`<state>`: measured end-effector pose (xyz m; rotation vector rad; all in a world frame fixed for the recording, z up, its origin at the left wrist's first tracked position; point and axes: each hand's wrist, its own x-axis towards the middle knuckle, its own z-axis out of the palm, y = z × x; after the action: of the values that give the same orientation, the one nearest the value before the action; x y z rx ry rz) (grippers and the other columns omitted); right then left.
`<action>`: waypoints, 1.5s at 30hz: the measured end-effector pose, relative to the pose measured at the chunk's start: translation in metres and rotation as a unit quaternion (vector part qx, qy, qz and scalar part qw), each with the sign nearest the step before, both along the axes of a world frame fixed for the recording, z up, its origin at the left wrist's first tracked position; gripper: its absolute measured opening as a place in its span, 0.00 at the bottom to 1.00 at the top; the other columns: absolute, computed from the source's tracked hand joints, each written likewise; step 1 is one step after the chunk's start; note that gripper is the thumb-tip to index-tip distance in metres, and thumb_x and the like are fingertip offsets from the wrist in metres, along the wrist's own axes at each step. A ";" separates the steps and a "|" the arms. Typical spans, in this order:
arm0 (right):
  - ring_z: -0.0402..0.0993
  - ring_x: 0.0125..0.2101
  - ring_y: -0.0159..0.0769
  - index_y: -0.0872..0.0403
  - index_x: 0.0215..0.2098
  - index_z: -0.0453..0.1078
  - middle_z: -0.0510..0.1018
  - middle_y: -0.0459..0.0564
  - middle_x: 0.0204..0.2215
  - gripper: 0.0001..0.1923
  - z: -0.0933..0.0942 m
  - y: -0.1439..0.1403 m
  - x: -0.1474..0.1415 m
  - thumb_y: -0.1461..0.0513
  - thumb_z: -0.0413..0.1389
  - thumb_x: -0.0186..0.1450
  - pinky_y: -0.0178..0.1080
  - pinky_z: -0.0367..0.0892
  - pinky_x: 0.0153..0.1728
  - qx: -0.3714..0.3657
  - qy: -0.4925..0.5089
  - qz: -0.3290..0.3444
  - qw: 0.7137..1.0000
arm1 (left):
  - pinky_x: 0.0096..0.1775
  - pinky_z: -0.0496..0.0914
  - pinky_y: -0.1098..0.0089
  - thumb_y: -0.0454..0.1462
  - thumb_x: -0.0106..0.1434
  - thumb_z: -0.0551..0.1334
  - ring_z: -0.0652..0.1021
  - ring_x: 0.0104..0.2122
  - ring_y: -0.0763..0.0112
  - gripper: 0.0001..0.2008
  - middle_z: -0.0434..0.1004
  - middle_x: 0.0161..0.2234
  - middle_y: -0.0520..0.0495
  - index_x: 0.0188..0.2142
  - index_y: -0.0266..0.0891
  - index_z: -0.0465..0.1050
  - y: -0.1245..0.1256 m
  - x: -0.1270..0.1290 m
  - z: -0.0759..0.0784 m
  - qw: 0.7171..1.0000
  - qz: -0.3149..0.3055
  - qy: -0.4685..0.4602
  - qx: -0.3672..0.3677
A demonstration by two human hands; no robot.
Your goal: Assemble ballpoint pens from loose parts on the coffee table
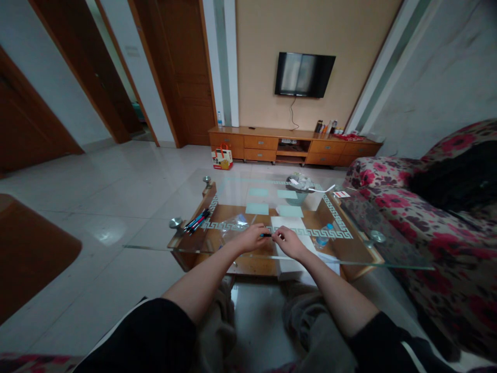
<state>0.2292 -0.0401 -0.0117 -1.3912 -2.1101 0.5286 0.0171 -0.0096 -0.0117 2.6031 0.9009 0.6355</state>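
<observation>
My left hand (253,238) and my right hand (289,242) meet over the near part of the glass table (155,235). Between them runs a short, dark pen (266,235) with a bit of blue, lying roughly level. The fingers of my left hand close on its left end, and those of my right hand pinch the right end. Much of the pen is hidden by the fingers. To the left, a bunch of several pens (197,221) lies on the glass. Close by my left hand is a clear plastic bag (234,223).
A white box (287,265) and a water bottle (323,237) show around the table's right half. Farther back stands a basket (297,196) with crumpled plastic, near a card (342,194). A flowered sofa (438,233) borders the right; a wooden chair (34,254) the left.
</observation>
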 end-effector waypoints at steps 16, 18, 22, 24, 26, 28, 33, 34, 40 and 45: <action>0.71 0.33 0.35 0.54 0.26 0.73 0.73 0.49 0.29 0.25 0.002 -0.001 0.001 0.56 0.43 0.74 0.36 0.62 0.41 -0.024 -0.002 0.045 0.999 | 0.41 0.68 0.71 0.35 0.66 0.59 0.73 0.37 0.68 0.10 0.73 0.37 0.47 0.44 0.40 0.77 0.000 -0.001 0.000 1.000 -0.009 -0.004 -0.002; 0.71 0.34 0.36 0.54 0.29 0.73 0.73 0.49 0.30 0.22 -0.001 0.000 0.001 0.56 0.45 0.74 0.36 0.62 0.41 -0.008 0.002 0.030 1.000 | 0.42 0.68 0.71 0.35 0.66 0.59 0.73 0.37 0.69 0.09 0.73 0.37 0.46 0.43 0.39 0.77 0.000 0.000 0.000 1.000 -0.010 -0.006 -0.004; 0.69 0.34 0.36 0.55 0.34 0.70 0.73 0.49 0.32 0.13 -0.006 0.002 0.000 0.56 0.50 0.72 0.36 0.61 0.37 0.035 0.011 -0.008 0.999 | 0.41 0.68 0.71 0.36 0.66 0.59 0.73 0.37 0.68 0.10 0.73 0.37 0.46 0.44 0.40 0.77 0.002 0.000 -0.002 1.000 -0.001 0.001 0.002; 0.69 0.34 0.36 0.54 0.32 0.69 0.72 0.49 0.30 0.15 -0.006 0.003 0.000 0.56 0.49 0.72 0.36 0.61 0.37 0.037 0.007 -0.003 0.999 | 0.41 0.68 0.71 0.36 0.66 0.59 0.73 0.37 0.68 0.11 0.73 0.36 0.47 0.46 0.41 0.77 0.002 0.000 -0.003 1.000 -0.001 0.005 0.005; 0.69 0.33 0.36 0.54 0.29 0.69 0.72 0.49 0.29 0.19 -0.006 0.003 0.000 0.56 0.46 0.73 0.36 0.61 0.37 0.031 0.000 0.008 0.999 | 0.41 0.68 0.71 0.36 0.66 0.59 0.73 0.37 0.69 0.12 0.73 0.37 0.47 0.47 0.43 0.77 0.001 0.000 -0.003 1.000 -0.007 0.007 0.008; 0.70 0.33 0.36 0.54 0.27 0.69 0.72 0.49 0.28 0.22 -0.005 0.002 0.001 0.55 0.44 0.74 0.37 0.61 0.38 0.024 -0.002 0.018 1.000 | 0.41 0.68 0.71 0.35 0.66 0.60 0.73 0.37 0.69 0.12 0.73 0.37 0.47 0.48 0.43 0.77 0.001 0.000 -0.002 1.000 -0.013 0.004 0.010; 0.70 0.34 0.36 0.54 0.34 0.70 0.74 0.49 0.32 0.13 -0.004 0.001 0.000 0.55 0.51 0.71 0.36 0.61 0.37 0.013 0.019 -0.001 1.000 | 0.41 0.68 0.71 0.36 0.67 0.59 0.74 0.37 0.69 0.10 0.74 0.37 0.47 0.44 0.40 0.77 0.001 0.001 -0.004 1.000 -0.003 0.001 0.008; 0.69 0.34 0.36 0.54 0.35 0.69 0.74 0.49 0.33 0.11 -0.004 0.001 -0.001 0.56 0.52 0.70 0.36 0.61 0.37 0.010 0.021 -0.006 1.000 | 0.41 0.67 0.71 0.36 0.67 0.59 0.74 0.36 0.69 0.09 0.74 0.36 0.47 0.43 0.40 0.77 0.002 0.001 -0.005 1.000 0.001 0.003 0.008; 0.69 0.33 0.36 0.54 0.31 0.67 0.72 0.49 0.30 0.15 -0.002 0.001 -0.001 0.56 0.48 0.72 0.36 0.61 0.37 0.022 -0.014 -0.002 1.000 | 0.41 0.67 0.71 0.36 0.68 0.58 0.76 0.37 0.68 0.11 0.78 0.37 0.45 0.45 0.40 0.78 0.004 0.000 -0.007 1.000 -0.024 -0.001 -0.006; 0.70 0.33 0.36 0.55 0.29 0.70 0.74 0.51 0.30 0.22 -0.001 0.001 0.000 0.54 0.44 0.74 0.36 0.61 0.37 0.010 -0.044 0.012 0.999 | 0.40 0.67 0.71 0.37 0.67 0.59 0.77 0.37 0.67 0.12 0.79 0.36 0.45 0.48 0.41 0.78 0.007 0.000 -0.011 1.000 -0.018 0.001 -0.013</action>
<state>0.2288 -0.0391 -0.0124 -1.4024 -2.1994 0.4620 0.0167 -0.0028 -0.0227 2.5916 0.8544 0.6093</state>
